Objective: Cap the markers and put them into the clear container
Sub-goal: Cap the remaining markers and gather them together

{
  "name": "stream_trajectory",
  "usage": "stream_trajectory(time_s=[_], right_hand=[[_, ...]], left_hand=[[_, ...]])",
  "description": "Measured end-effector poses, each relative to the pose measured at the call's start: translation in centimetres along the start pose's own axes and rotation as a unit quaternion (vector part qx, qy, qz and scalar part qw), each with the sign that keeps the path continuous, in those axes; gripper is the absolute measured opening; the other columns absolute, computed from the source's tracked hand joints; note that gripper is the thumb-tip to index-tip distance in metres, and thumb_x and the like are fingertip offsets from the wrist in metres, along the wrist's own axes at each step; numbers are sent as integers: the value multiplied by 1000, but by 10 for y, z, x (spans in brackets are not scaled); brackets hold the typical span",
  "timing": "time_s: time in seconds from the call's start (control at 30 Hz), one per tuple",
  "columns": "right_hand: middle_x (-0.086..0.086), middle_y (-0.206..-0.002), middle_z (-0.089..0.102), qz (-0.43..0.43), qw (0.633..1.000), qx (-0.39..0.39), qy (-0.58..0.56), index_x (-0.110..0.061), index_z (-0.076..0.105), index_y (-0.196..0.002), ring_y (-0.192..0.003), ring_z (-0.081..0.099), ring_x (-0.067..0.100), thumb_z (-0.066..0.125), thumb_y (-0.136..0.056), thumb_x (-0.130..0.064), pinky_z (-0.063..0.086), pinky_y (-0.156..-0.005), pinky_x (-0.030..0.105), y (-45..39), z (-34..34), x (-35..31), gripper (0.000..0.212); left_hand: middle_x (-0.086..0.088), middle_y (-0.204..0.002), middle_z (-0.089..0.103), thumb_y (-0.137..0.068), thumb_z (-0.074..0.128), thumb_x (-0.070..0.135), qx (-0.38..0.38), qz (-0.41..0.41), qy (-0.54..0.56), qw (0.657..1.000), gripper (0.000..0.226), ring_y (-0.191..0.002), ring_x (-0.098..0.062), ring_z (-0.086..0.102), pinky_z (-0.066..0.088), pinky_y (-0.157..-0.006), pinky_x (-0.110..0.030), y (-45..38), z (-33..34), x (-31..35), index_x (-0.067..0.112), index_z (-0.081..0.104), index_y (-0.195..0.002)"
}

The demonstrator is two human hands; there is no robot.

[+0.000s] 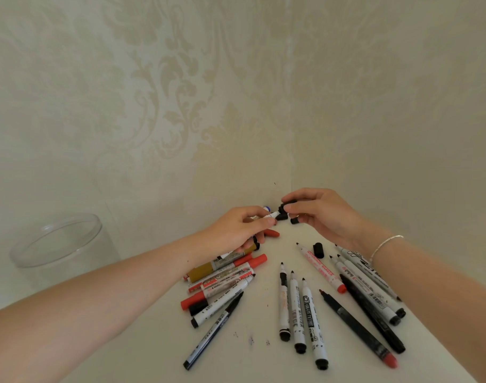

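Head view: we see our left hand [240, 226] pinching a white marker [266, 216] at the table's [264, 363] 12 o'clock, with more markers seemingly tucked under the palm. Our right hand [323, 214] pinches a black cap [284, 208] at the marker's tip, fingers curled, with other caps apparently held in it. The jar [56, 244] stands at 9 o'clock, well apart. Loose markers [300, 308] fan out from 5 to 7 o'clock, many uncapped; a spare cap [318, 250] lies near 1 o'clock. Risks: the cap goes on skewed and pops off, extra caps slip from the full right hand, bare tips ink the table.
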State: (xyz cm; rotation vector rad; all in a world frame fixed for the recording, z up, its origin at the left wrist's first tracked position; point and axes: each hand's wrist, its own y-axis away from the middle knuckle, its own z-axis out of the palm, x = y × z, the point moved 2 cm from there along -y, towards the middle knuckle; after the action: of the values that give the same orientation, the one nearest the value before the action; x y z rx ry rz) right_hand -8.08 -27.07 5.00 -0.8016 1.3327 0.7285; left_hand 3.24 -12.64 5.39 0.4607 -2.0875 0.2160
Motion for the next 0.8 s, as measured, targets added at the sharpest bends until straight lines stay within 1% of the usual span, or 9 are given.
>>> stream_trajectory(time_s=[0.1, 0.2, 0.3, 0.4, 0.5, 0.6, 0.67, 0.73, 0.8], right_hand=[[9, -76, 66, 3, 1000, -24, 16, -2, 68, -90, -66, 58, 14, 64, -81, 8, 46, -62, 20, 0, 5, 2, 14], [12, -84, 68, 11, 999, -47, 10, 4, 68, -100, -70, 62, 14, 59, -86, 5, 50, -64, 18, 0, 6, 3, 17], [14, -89, 69, 16, 999, -46, -8, 4, 68, -104, -72, 63, 16, 54, -90, 3, 52, -65, 17, -1, 4, 2, 20], [13, -89, 69, 11, 998, -52, 34, 3, 69, -105, -73, 61, 16, 56, -90, 0, 51, -65, 18, -2, 6, 1, 20], [14, -89, 68, 7, 997, -55, 46, 4, 68, -105, -69, 59, 14, 57, -90, 0, 50, -63, 17, -2, 7, -2, 19], [16, -88, 66, 3, 998, -50, 35, 6, 67, -105, -70, 58, 17, 56, -90, 1, 50, -62, 17, -2, 9, -2, 19], [18, -88, 65, 0, 999, -43, 20, 7, 66, -105, -71, 58, 20, 56, -91, 1, 51, -62, 18, -2, 10, -2, 19], [17, -86, 65, 1, 999, -37, 19, 6, 67, -102, -71, 58, 19, 56, -91, 0, 51, -62, 18, -2, 10, -1, 17], [15, -84, 66, 7, 999, -37, 32, 2, 69, -99, -72, 58, 19, 56, -91, -1, 50, -65, 20, -1, 8, 1, 15]], left_hand=[[1, -68, 59, -98, 52, 31, -3, 4, 5, 1000, 27, -45, -9, 41, 32, -40, -17, 0, 3, 3, 12, 63, -115], [3, -68, 60, -98, 52, 30, -9, 5, -11, 1000, 33, -44, -8, 42, 35, -41, -16, -2, 4, 3, 4, 65, -113], [3, -69, 59, -100, 49, 30, -24, 3, -28, 999, 37, -46, -5, 43, 37, -44, -15, -3, 5, 1, 0, 67, -112], [1, -66, 53, -100, 47, 29, -9, -3, -1, 1000, 38, -44, -4, 39, 33, -41, -15, -3, 9, -1, -3, 66, -110], [0, -64, 49, -101, 47, 28, 7, -9, 35, 999, 39, -41, -5, 34, 28, -38, -15, -3, 12, -1, -6, 64, -108], [0, -64, 50, -101, 47, 27, 15, -5, 54, 998, 38, -37, -3, 33, 26, -37, -14, -5, 15, 1, -7, 63, -107], [-3, -66, 52, -100, 49, 28, 25, -3, 67, 997, 37, -36, -2, 34, 27, -36, -13, -7, 18, 2, -5, 64, -102], [-3, -66, 53, -100, 49, 29, 39, -4, 72, 997, 33, -36, -2, 34, 26, -36, -13, -10, 21, 1, 0, 66, -96], [-1, -63, 54, -100, 49, 29, 39, -4, 59, 998, 34, -37, -3, 34, 26, -36, -14, -11, 24, 0, -1, 66, -96]])
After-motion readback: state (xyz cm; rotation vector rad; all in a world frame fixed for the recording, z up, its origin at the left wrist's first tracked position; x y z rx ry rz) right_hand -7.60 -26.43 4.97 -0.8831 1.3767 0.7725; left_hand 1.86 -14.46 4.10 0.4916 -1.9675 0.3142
